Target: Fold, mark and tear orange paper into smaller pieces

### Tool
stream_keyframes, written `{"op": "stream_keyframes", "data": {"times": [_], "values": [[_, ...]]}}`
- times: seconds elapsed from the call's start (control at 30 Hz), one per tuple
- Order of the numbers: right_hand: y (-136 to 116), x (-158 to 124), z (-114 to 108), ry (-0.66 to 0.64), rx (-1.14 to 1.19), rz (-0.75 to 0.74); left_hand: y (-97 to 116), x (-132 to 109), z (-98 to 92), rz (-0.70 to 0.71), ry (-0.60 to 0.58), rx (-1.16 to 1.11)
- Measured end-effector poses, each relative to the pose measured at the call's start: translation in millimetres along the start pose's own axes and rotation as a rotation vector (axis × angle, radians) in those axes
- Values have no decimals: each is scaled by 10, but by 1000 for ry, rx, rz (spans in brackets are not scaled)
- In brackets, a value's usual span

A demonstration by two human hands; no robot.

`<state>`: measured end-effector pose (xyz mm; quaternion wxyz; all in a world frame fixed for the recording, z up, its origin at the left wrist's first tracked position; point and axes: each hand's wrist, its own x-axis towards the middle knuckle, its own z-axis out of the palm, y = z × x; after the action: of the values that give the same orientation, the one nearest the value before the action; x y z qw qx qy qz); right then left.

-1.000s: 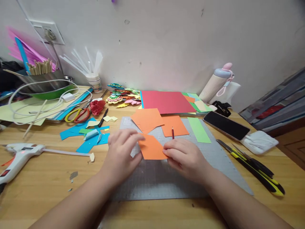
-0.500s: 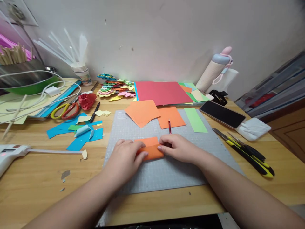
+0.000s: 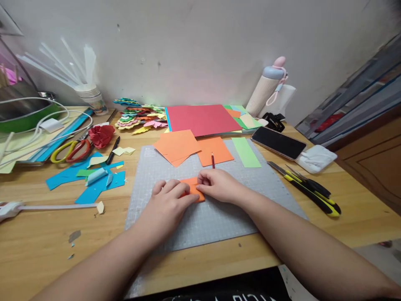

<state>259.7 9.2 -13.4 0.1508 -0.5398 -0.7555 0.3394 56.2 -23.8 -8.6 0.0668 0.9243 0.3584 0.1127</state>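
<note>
A small piece of folded orange paper (image 3: 199,195) lies on the grey cutting mat (image 3: 225,225), partly covered by my fingers. My left hand (image 3: 171,197) is on its left part, fingers curled over it and thumb stretched along the front. At the right edge, my right hand (image 3: 219,184) pinches the paper between thumb and fingers. Just behind that hand lies a dark red pencil (image 3: 213,159), its tip on an orange sheet (image 3: 221,150). More orange sheets (image 3: 177,144) overlap to the left of it, and a light green strip (image 3: 246,152) lies to the right.
Right of the mat are a yellow-black utility knife (image 3: 308,194) and a phone (image 3: 278,143). Scissors (image 3: 70,151), blue paper scraps (image 3: 86,177) and a glue gun (image 3: 11,210) lie left. A red sheet (image 3: 202,120) and a bottle (image 3: 265,88) are at the back.
The view has swung right, so everything sits further left in it. My left thumb now reaches further along the paper, and my hands cover more of it.
</note>
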Motion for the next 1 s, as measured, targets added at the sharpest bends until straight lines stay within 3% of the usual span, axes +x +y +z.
{"op": "stream_keyframes", "data": {"times": [0.4,0.6,0.73,0.87,1.0], "values": [[45,14,-8,-8,37,-31,21,-10,0,52,-59,51],[127,37,5,91,138,-57,27,-16,25,26,-48,31],[138,5,-56,107,177,-170,31,-13,16,25,-82,-5],[119,-26,-125,74,63,-335,34,-21,18,23,-67,-2],[126,-9,-132,79,20,-310,29,-26,40,11,-49,15]]}}
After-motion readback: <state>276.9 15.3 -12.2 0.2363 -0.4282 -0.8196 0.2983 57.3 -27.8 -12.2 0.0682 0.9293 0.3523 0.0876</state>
